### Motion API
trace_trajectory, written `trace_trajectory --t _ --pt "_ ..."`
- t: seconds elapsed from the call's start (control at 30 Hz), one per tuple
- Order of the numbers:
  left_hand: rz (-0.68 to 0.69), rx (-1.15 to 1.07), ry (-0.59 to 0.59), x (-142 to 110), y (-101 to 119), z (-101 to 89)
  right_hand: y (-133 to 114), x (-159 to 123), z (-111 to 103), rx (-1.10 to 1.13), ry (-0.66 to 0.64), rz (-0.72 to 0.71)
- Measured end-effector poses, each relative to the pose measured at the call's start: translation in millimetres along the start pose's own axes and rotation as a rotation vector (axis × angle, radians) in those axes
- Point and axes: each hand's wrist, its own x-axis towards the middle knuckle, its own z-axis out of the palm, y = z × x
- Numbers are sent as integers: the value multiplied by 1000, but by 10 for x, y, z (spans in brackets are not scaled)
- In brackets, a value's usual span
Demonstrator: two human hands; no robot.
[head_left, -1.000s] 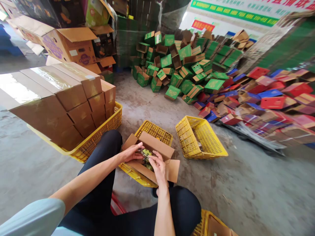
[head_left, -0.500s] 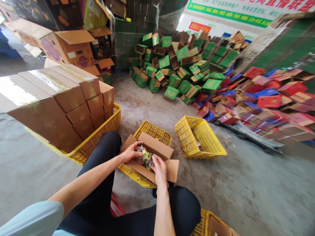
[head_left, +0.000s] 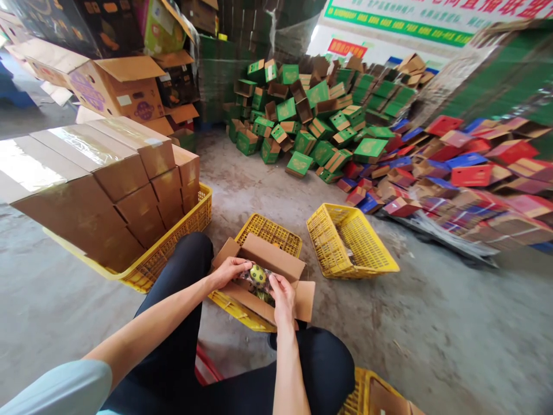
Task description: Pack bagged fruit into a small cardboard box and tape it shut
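Note:
Between my two hands is a clear plastic bag [head_left: 247, 273] around a yellow-green, dark-spotted round item [head_left: 258, 276]; I cannot make out what kind it is. My left hand [head_left: 228, 272] pinches one end of the bag. The other end is gripped by the fingers of my right hand [head_left: 283, 297]. Under the bag stands an open cardboard box [head_left: 276, 257] with its flaps up. More yellow-green contents [head_left: 264, 296] show inside it, partly hidden. The box rests on an upturned-looking yellow plastic crate [head_left: 270, 231].
On the left, a yellow crate [head_left: 166, 259] holds stacked taped cartons [head_left: 103, 173]. Another yellow crate [head_left: 352, 242] stands at right, and one with cardboard [head_left: 362, 389] is by my right knee. Green boxes [head_left: 298, 164] and red and blue boxes [head_left: 470, 176] lie heaped beyond.
My hands have drawn slightly apart, and the bag between them is pulled straighter and flatter. The round item inside shows more clearly.

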Motion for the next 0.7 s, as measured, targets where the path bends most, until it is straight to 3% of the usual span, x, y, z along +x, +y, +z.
trace_trajectory --t 0.47,0.7 --pt "8 -32 48 35 18 -8 91 13 -25 24 -33 33" --pt "-71 6 -27 31 98 -64 167 -57 -83 -9 40 67"
